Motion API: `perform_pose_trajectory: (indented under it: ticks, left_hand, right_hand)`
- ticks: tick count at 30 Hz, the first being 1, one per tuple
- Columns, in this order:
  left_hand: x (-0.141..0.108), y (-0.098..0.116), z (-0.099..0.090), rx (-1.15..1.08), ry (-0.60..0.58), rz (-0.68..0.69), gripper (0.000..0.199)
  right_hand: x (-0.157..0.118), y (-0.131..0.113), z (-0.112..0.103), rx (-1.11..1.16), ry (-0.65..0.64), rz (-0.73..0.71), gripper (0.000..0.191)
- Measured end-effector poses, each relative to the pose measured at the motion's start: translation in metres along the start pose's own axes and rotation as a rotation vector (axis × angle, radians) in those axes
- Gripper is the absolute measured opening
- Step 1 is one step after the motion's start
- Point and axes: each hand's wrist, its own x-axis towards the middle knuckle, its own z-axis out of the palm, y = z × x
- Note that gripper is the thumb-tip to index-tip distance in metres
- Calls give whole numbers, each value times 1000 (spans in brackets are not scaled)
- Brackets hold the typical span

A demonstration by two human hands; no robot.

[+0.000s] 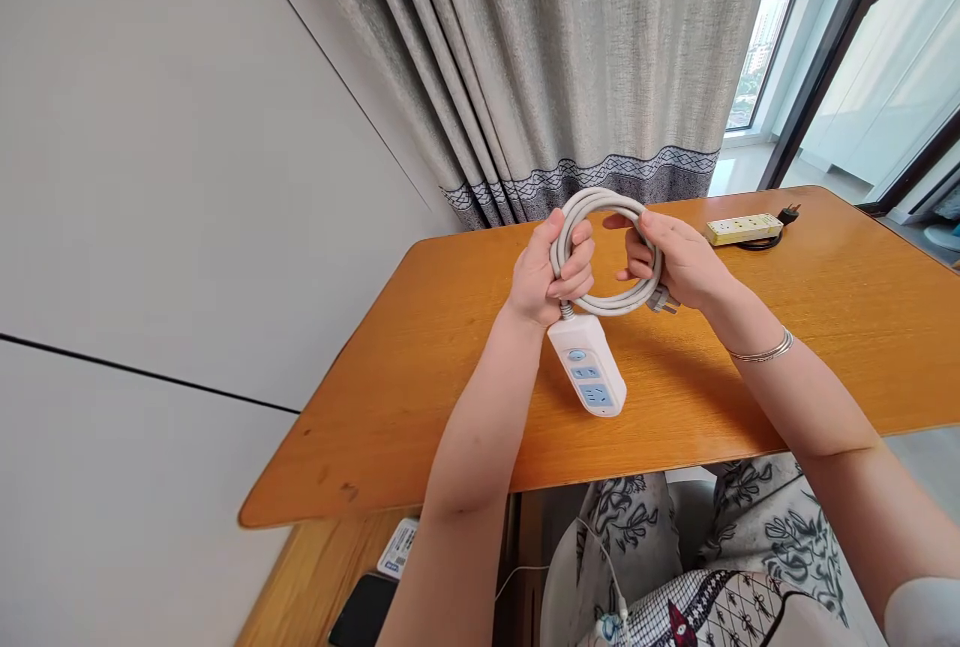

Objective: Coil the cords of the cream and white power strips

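A white power strip (587,364) with pale blue socket panels hangs by its cord below my left hand (553,269). Its grey cord (611,304) is wound into a round coil of several loops, held above the wooden table. The fingers of my left hand are wrapped round the coil's left side. On the right side of the coil, my right hand (673,252) grips the loops between thumb and curled fingers. The cord's grey plug (663,300) sticks out at the lower right of the coil, just under my right hand.
The brown wooden table (450,377) stands before me. A yellow-edged power strip (744,229) with a black plug lies at its far right. Behind are grey curtains (600,57), with a white wall (150,177) to the left. Beneath the table, a dark flat object (364,611) lies at lower left.
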Motion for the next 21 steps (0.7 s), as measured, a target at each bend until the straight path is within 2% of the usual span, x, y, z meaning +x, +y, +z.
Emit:
perform_pose_trajectory:
  ticks: [4,7,11,14,18,21]
  left_hand:
    - [5,-2,-3,56,3,-8,49]
    - [10,-6,-9,186,5,42,52]
    - [15,-11,-23,462,-7,144,59]
    - [18,-12,-34,758,-86,199,62]
    - [23,-12,-46,1122,-144,121,47]
    - [25,-15,-50,1082,-123,115,27]
  right_hand:
    - [2,7,2,-15,45,-32,50]
    - [2,8,2,-43,56,-84,54]
    - [0,3,0,-144,91,-176,51]
    - [-1,-2,-6,-226,149,-246,51]
    - [1,-5,-18,-314,239,-302,53]
    - [5,-3,-24,-323,302,-303,55]
